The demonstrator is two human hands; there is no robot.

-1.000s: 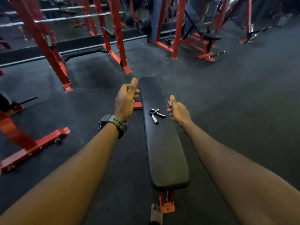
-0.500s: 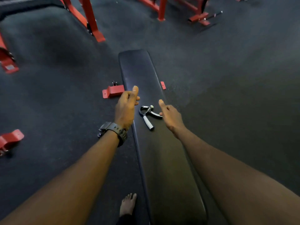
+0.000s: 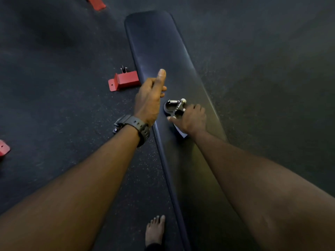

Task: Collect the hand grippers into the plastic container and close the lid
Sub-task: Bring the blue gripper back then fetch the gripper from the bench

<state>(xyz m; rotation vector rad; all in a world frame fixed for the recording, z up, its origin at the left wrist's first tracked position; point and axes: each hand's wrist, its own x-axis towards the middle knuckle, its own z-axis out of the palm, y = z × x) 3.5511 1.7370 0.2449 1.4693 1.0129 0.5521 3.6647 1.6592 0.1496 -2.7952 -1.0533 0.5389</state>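
A black hand gripper (image 3: 174, 107) with a steel spring and pale handle tips lies on the black padded bench (image 3: 159, 42), about halfway along it. My right hand (image 3: 193, 118) rests on top of it, with thumb and fingers wrapped around its handles, which are mostly hidden; the gripper still touches the pad. My left hand (image 3: 147, 100) hovers just left of the gripper at the bench's left edge, fingers loosely curled, thumb pointing up, nothing in it. No plastic container is in view.
The bench stands on dark rubber gym floor. A red bench foot with a small wheel (image 3: 125, 80) sticks out on the left, and another red foot (image 3: 3, 147) lies at the far left edge. A bare foot (image 3: 155, 230) stands beside the bench's near end.
The view has tipped down and moved closer to the bench. My right hand has come down from beside the hand gripper onto it and closed around its handles. My left hand stays alongside.
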